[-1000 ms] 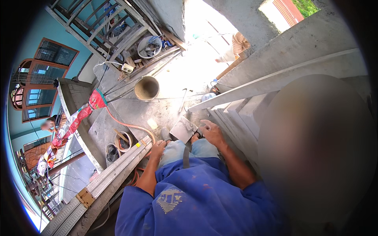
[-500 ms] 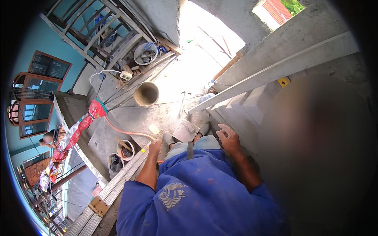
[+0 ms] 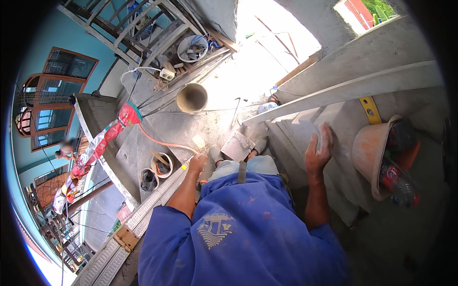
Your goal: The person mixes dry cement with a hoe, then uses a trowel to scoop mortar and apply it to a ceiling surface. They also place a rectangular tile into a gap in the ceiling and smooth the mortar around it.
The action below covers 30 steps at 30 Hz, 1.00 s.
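Observation:
My left hand (image 3: 196, 165) is closed around a thin orange hose (image 3: 164, 143), beside the long ridged pale panels (image 3: 160, 196). From the hand, the hose runs up to a twisted red, white and green plastic sheet (image 3: 128, 116). A short orange bit shows below the grip. Raised over the pale concrete steps (image 3: 298, 125), my right hand (image 3: 318, 151) is open, its fingers pointing up and nothing in it. Between my feet lies a grey, dusty flat piece (image 3: 237, 146).
A worn tub (image 3: 369, 155) with plastic bottles stands right, below a yellow spirit level (image 3: 369, 109). Two small buckets (image 3: 162, 165) sit left. Farther off are a round open container (image 3: 192, 97), a hammer (image 3: 235, 112), a white bucket (image 3: 192, 48) and wooden stairs (image 3: 162, 35).
My right hand has lifted and straightened its fingers, moving right. The view has shifted, and the tub with bottles now shows clearly. My left hand keeps its hold on the hose.

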Each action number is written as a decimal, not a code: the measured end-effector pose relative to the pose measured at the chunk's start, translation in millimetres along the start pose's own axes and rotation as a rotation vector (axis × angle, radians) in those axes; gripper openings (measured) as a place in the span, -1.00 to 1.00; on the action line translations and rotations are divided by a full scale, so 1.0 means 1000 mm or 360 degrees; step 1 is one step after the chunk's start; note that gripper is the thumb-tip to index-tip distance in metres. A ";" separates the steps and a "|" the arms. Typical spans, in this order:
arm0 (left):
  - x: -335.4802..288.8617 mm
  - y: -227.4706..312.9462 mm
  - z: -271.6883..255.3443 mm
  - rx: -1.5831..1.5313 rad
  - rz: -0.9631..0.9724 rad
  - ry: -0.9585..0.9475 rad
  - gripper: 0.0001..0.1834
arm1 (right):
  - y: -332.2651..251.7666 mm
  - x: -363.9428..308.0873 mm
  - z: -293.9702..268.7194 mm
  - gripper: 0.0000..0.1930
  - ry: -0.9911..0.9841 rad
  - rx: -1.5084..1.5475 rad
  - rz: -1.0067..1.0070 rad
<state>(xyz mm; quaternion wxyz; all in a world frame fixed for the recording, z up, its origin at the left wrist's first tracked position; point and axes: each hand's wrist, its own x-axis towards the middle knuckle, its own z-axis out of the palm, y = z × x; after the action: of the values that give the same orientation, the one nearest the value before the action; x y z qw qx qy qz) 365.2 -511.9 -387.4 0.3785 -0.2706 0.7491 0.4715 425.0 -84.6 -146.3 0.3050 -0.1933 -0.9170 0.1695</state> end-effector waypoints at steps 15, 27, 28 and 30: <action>-0.056 -0.013 0.063 -0.0065 -0.0234 -0.0075 -0.34 | 0.063 -0.125 0.065 -0.60 -0.1558 0.0519 0.0970; -0.054 -0.033 0.062 0.0692 0.0124 -0.0247 -0.38 | 0.061 -0.247 0.076 -0.53 -0.1750 0.0309 0.1365; -0.046 -0.034 0.055 0.0737 0.0157 -0.0266 -0.38 | 0.054 -0.252 0.077 -0.53 -0.1711 0.0328 0.1419; -0.026 -0.034 0.041 0.0816 0.0224 -0.0299 -0.39 | 0.038 -0.265 0.080 -0.53 -0.1581 0.0436 0.1488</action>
<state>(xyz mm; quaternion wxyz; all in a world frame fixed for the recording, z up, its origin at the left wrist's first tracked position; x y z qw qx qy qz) 418.4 -487.3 -393.6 0.4687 -0.0684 0.8226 0.3147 580.5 -188.6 -354.5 -0.2342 -0.4272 -0.7388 0.4657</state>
